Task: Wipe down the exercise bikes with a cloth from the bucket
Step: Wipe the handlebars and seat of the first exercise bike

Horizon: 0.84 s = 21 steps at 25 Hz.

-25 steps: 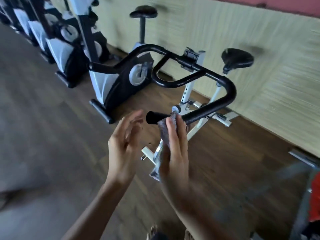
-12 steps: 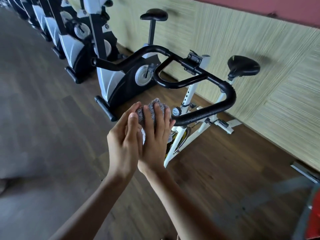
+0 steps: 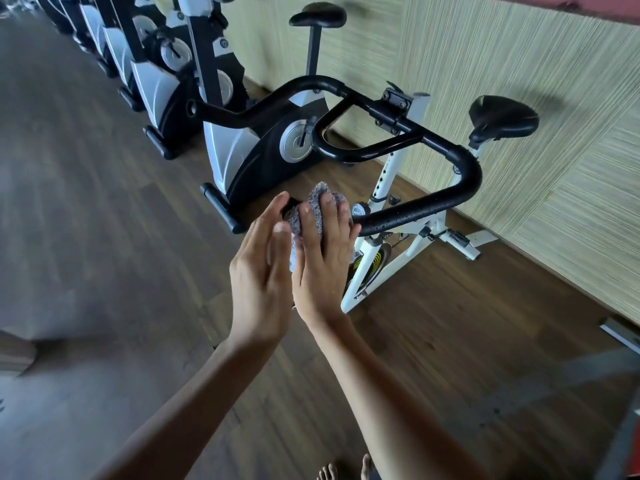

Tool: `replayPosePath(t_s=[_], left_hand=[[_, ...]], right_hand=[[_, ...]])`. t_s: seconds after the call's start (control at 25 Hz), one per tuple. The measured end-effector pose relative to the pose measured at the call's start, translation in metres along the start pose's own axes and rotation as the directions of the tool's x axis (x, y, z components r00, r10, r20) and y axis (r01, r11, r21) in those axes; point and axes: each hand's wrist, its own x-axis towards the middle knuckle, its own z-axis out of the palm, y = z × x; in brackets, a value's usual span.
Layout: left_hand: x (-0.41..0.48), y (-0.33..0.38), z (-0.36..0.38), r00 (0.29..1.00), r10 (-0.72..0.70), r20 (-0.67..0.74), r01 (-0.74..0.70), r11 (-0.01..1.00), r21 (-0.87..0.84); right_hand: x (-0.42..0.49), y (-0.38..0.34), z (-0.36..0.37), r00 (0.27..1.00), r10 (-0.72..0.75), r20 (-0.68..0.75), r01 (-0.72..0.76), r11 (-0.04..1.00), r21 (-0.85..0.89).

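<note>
A white spin bike (image 3: 381, 188) with a black saddle (image 3: 502, 119) stands by the wall, its black handlebar (image 3: 426, 206) curving toward me. A grey fuzzy cloth (image 3: 313, 209) covers the near end of that bar. My right hand (image 3: 322, 271) grips the cloth over the bar end, fingers laid across the top and thumb hidden. My left hand (image 3: 259, 282) is beside it on the left, fingers straight, its fingertips touching the cloth's side. No bucket is in view.
A row of black and silver upright bikes (image 3: 242, 157) runs along the striped wall (image 3: 519, 64) to the back left. Dark wood floor (image 3: 104, 202) lies open to the left. A grey metal frame (image 3: 620, 334) juts in at the right edge. My bare toes (image 3: 346, 471) show below.
My right hand slid the cloth leftward onto the handlebar's end, which was bare a second ago. My left hand closed in against the cloth. Little has moved in the last half second.
</note>
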Motion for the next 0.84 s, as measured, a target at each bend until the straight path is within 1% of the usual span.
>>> replayPosePath(t_s=[0.08, 0.12, 0.16, 0.24, 0.32, 0.36, 0.44, 0.52, 0.6, 0.72, 0.84], left_hand=[[-0.008, -0.006, 0.007, 0.989, 0.148, 0.008, -0.146, 0.97, 0.193], [-0.012, -0.01, 0.011, 0.977, 0.21, 0.021, -0.207, 0.932, 0.297], [-0.014, -0.013, 0.014, 0.964, 0.264, 0.038, -0.256, 0.878, 0.403], [-0.02, -0.02, 0.024, 0.93, 0.353, 0.099, -0.343, 0.74, 0.579], [-0.023, -0.024, 0.039, 0.901, 0.401, 0.166, -0.399, 0.617, 0.678], [-0.023, -0.026, 0.048, 0.897, 0.403, 0.182, -0.405, 0.58, 0.707], [-0.023, -0.029, 0.072, 0.911, 0.373, 0.174, -0.371, 0.561, 0.74], [-0.023, -0.03, 0.096, 0.935, 0.326, 0.14, -0.313, 0.569, 0.761], [-0.025, -0.03, 0.118, 0.952, 0.291, 0.094, -0.252, 0.574, 0.779], [-0.029, -0.029, 0.141, 0.97, 0.243, 0.009, -0.15, 0.572, 0.807], [-0.033, -0.026, 0.16, 0.977, 0.209, -0.04, -0.088, 0.568, 0.819]], right_hand=[[0.0, 0.006, -0.002, 1.0, -0.008, 0.025, 0.007, 1.0, 0.004], [0.0, 0.012, -0.005, 0.999, -0.001, 0.048, 0.001, 1.0, 0.016], [-0.001, 0.022, -0.01, 0.998, 0.011, 0.07, -0.013, 0.999, 0.033], [-0.005, 0.048, -0.02, 0.996, 0.016, 0.082, -0.018, 1.0, 0.024], [-0.007, 0.072, -0.028, 0.993, -0.016, 0.12, 0.019, 1.0, -0.02], [-0.007, 0.083, -0.031, 0.987, -0.048, 0.153, 0.054, 0.998, -0.036], [-0.004, 0.107, -0.038, 0.971, -0.138, 0.194, 0.154, 0.986, -0.071], [0.004, 0.125, -0.045, 0.952, -0.239, 0.192, 0.263, 0.959, -0.108], [0.012, 0.144, -0.053, 0.936, -0.3, 0.185, 0.321, 0.942, -0.096], [0.022, 0.171, -0.068, 0.934, -0.3, 0.194, 0.315, 0.948, -0.048], [0.035, 0.198, -0.082, 0.936, -0.273, 0.221, 0.292, 0.955, -0.058]])
